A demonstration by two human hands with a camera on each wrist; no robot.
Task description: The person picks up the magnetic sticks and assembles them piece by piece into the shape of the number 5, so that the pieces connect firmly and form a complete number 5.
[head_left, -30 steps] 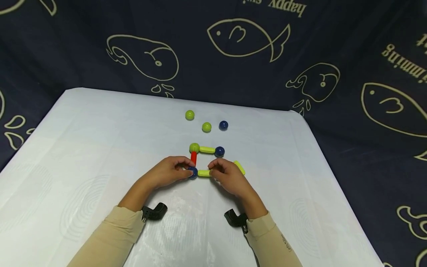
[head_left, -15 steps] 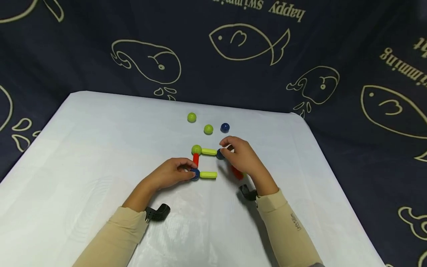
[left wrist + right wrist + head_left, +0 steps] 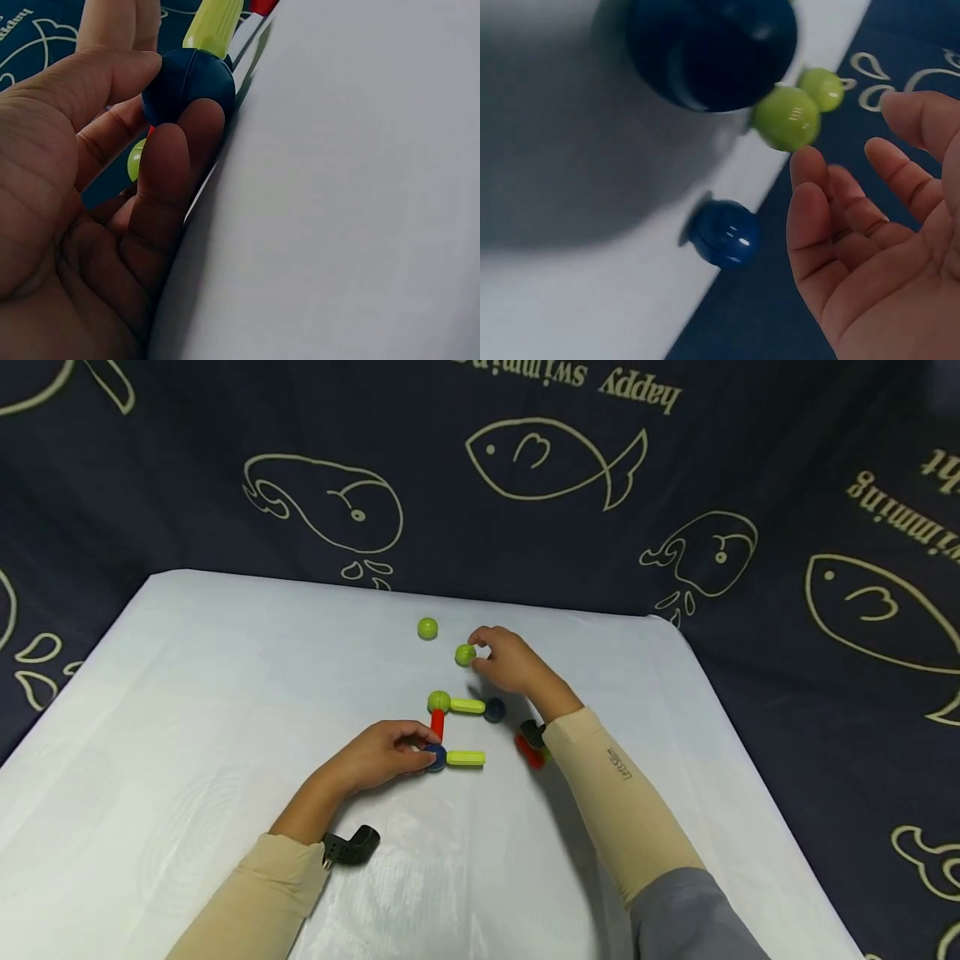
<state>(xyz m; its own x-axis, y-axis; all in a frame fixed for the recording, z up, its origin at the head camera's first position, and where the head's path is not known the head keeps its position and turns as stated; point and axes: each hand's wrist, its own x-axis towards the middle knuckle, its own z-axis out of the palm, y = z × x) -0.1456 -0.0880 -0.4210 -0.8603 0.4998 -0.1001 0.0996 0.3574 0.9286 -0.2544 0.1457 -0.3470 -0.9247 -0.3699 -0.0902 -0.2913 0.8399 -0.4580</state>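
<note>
My left hand pinches a dark blue ball between thumb and fingers on the white table. A yellow ribbed rod juts right from this ball, and a red rod runs away from it to a green ball. From that green ball another yellow rod leads right to a second dark blue ball. My right hand is beside a loose green ball, fingers spread and nothing held. A loose blue ball shows in the right wrist view, hidden by the hand in the head view.
Farther back lies another loose green ball. Under the right wrist is a loose red rod, with a bit of yellow beside it. A dark cloth with fish drawings hangs behind the white table.
My right hand has left the near yellow rod, passed over the far blue ball and reached back to the loose green ball. The left hand has kept its hold.
</note>
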